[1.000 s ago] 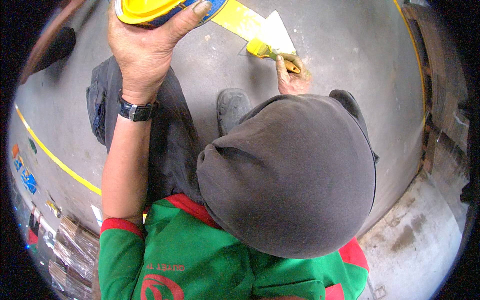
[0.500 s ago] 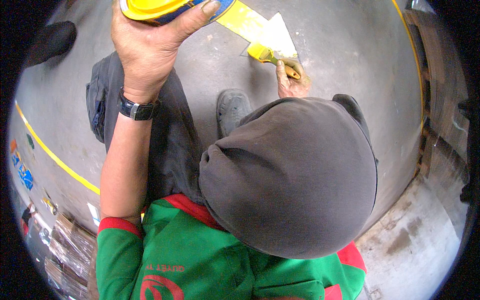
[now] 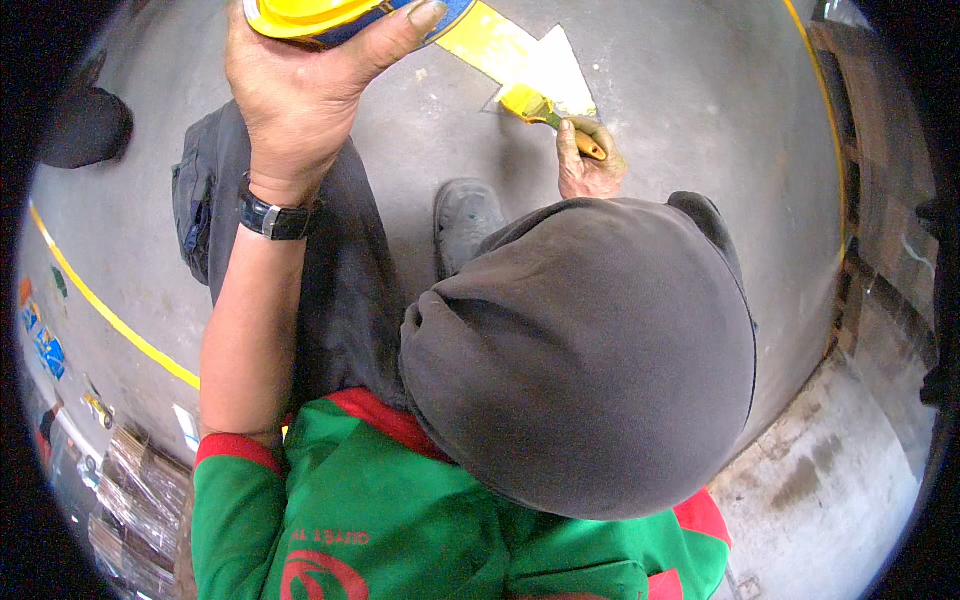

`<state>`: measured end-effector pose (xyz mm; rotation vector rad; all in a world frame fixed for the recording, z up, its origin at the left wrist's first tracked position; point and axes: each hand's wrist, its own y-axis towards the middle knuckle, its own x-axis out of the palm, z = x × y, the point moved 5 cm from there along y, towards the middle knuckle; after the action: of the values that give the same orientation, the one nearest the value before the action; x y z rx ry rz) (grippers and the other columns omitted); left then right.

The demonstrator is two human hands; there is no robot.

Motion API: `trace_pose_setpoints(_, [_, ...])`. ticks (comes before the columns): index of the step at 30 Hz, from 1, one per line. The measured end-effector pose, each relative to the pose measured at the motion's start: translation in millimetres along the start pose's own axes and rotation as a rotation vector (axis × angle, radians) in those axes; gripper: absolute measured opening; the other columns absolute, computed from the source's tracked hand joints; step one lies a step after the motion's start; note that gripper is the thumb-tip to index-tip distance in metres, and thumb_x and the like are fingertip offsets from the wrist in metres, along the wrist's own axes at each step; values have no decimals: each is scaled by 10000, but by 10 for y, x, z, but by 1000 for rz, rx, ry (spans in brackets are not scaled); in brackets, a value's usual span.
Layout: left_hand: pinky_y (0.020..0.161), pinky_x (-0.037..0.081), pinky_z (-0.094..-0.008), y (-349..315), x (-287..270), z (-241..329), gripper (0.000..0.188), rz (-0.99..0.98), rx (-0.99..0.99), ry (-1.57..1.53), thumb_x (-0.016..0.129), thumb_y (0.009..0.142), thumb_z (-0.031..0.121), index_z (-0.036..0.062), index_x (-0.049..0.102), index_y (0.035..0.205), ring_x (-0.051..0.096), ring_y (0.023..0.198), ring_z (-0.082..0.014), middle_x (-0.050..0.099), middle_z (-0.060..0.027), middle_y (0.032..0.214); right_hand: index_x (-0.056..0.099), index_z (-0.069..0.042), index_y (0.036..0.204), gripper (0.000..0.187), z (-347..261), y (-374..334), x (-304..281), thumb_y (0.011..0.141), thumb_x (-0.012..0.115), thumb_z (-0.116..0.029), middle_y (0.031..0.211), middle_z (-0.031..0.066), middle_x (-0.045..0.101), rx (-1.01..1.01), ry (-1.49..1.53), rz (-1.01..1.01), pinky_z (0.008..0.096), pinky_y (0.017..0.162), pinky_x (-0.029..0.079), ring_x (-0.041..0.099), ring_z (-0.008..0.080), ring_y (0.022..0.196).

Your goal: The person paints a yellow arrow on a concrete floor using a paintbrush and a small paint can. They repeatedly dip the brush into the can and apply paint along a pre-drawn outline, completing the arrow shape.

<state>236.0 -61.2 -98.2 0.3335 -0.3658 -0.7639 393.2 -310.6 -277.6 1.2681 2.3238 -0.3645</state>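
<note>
At the top of the view, my left hand point(image 3: 300, 105) is closed around an open blue can of yellow paint point(image 3: 305, 17), thumb along its side. My right hand point(image 3: 592, 170) grips the wooden handle of a paintbrush point(image 3: 542, 112), whose bristles are coated in yellow. The bristles are at the near left edge of an arrow point(image 3: 558, 68) on the grey floor. Its shaft is yellow, and most of its head is white. Whether the bristles touch the floor, I cannot tell.
My shoe point(image 3: 468, 222) and bent knee point(image 3: 580, 350) are below the arrow. Yellow lines point(image 3: 120, 325) mark the floor on both sides. A dark rounded shape point(image 3: 90, 128) shows at upper left. Wrapped stacks point(image 3: 140, 490) stand at lower left, brown pallet-like stacks point(image 3: 870, 110) along the right.
The brush and my right hand have shifted slightly right. My left hand with the can has moved very little. The dark shape at upper left has moved down and left.
</note>
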Motion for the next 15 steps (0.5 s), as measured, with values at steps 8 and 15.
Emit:
trace_pose_setpoints(8, [1046,499,-369,34,4,-15,715,41,51,18,865,758,79,-41,495,1358,632,1163,-210,645,-138,1258,718,-49,997,161,21,33,-16,930,743,-194,839,25,691,-14,51,-54,248,681,491,611,83,760])
trace_pose_setpoints(15, [1056,492,-379,-31,12,-102,726,62,-14,44,864,754,71,-37,488,1365,626,1175,-213,634,-140,1280,719,-63,1004,148,-70,-11,-37,934,738,-192,843,19,682,-51,-43,-2,255,689,498,612,84,778])
